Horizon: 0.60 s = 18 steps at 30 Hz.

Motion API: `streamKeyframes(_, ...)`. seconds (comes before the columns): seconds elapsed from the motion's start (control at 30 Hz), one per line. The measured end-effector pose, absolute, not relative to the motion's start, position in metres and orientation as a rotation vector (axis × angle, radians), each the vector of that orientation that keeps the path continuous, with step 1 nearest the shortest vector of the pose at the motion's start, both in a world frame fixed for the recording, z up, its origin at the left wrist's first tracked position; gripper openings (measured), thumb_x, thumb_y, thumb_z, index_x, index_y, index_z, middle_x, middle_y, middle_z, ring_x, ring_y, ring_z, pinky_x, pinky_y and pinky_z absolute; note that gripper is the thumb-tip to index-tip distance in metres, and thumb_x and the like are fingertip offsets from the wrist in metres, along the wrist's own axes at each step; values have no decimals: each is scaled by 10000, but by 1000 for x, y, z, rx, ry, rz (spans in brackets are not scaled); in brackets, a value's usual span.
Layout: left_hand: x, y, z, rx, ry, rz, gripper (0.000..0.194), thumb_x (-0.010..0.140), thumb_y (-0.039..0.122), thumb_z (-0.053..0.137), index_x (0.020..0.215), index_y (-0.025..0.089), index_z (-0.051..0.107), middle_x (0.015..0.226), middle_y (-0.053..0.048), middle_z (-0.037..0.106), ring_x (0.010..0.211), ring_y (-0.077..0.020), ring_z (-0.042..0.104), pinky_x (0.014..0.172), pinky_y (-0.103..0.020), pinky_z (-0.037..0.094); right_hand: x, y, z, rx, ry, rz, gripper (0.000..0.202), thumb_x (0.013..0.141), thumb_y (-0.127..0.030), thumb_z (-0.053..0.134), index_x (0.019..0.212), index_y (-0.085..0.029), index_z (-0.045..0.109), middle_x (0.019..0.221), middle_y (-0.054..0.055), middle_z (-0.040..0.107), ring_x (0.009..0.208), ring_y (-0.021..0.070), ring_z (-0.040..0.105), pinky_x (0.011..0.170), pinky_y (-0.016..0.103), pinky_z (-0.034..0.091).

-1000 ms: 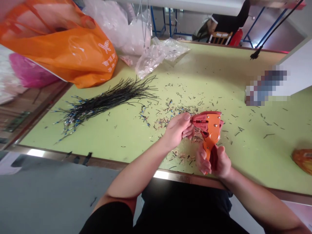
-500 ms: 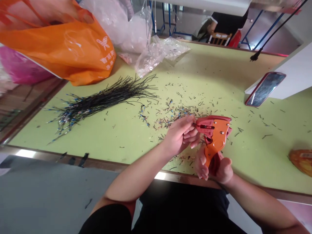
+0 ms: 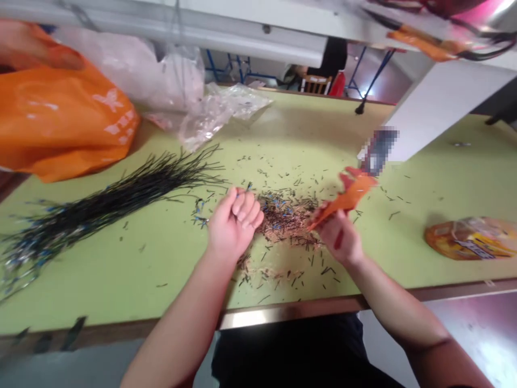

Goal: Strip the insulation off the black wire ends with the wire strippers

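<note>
Wire stripper: orange body, red head; in the right hand, raised over the bench, tilted with its head up and away from the person. Blurred; setting of its jaws cannot be determined.
Right hand: fingers closed round the stripper's handles, palm partly turned upward.
Left hand: fingers curled into a fist, thumb side up, well apart from the tool. Contents, if any, cannot be determined.
Offcut pile: short black pieces, blue bits and copper-coloured strands, lying between the two hands; loose pieces scattered around it.
Black wire bundle: flat on the bench, left of the left hand; blue and shiny ends at far left, plain dark ends fanned toward the centre.
Left rear: orange bag with white markings; crumpled clear plastic beside it.
Right side: yellow-and-orange package lying on the bench near its front edge.
Right rear: white panel standing on the bench; black plug just left of it.
</note>
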<state>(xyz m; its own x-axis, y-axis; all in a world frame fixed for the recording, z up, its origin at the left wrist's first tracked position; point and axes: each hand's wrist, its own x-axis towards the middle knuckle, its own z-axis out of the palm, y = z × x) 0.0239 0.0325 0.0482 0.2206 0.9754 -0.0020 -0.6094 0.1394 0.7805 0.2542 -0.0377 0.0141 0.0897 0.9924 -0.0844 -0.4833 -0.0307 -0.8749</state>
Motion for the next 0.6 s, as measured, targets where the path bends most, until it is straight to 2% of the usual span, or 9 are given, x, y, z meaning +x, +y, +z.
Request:
streamKeyframes(0.1, 41, 23, 40, 832, 585, 1131, 628, 882, 517, 788, 576, 197, 342, 512, 68, 300, 437, -67, 302, 453, -213, 371, 264, -28, -14, -1197, -1131, 1198, 306, 940, -516, 676, 1071, -242, 643, 1045, 88, 685, 1014, 285, 652, 998, 517, 539)
streamKeyframes(0.17, 47, 20, 35, 870, 619, 1117, 622, 842, 530, 819, 566, 193, 375, 508, 61, 334, 449, -71, 331, 470, -219, 380, 277, -17, -18, -1426, -1399, 847, 267, 962, -371, 639, 1186, -227, 620, 1279, 150, 675, 1241, 335, 615, 1119, 570, 478)
streamKeyframes(0.23, 49, 22, 31, 895, 662, 1121, 616, 826, 535, 826, 557, 194, 389, 511, 56, 357, 460, -75, 346, 482, -224, 382, 297, 1, -12, -1646, -1553, 425, 330, 923, -227, 618, 1250, -187, 596, 1575, 222, 509, 1507, 376, 432, 1252, 605, 346)
streamKeyframes(0.3, 48, 26, 27, 914, 699, 1123, 603, 815, 536, 824, 554, 197, 398, 519, 52, 371, 469, -79, 356, 492, -232, 383, 324, 25, -1, -1896, -1578, 174, 362, 919, -167, 587, 1278, -123, 586, 1719, 269, 316, 1650, 413, 184, 1319, 649, 187)
streamKeyframes(0.37, 48, 29, 23, 946, 740, 1122, 584, 812, 540, 811, 556, 202, 410, 527, 50, 378, 475, -84, 368, 500, -240, 383, 352, 48, 9, -2118, -1534, 73, 398, 929, -160, 566, 1319, -83, 578, 1774, 272, 203, 1673, 452, 61, 1320, 695, 111)
streamKeyframes(0.43, 50, 30, 18, 1006, 784, 1111, 568, 817, 559, 783, 555, 208, 421, 528, 47, 386, 472, -88, 372, 504, -252, 381, 377, 68, 13, -2260, -1480, 43, 470, 931, -160, 559, 1384, -37, 553, 1788, 289, 145, 1667, 487, 41, 1310, 719, 97)
streamKeyframes(0.6, 56, 30, 7, 1131, 851, 1041, 561, 831, 603, 726, 543, 217, 437, 506, 32, 424, 467, -101, 385, 519, -267, 376, 412, 91, 5, -2356, -1473, 82, 524, 916, -130, 546, 1424, -3, 541, 1792, 285, 142, 1662, 503, 43, 1308, 721, 87)
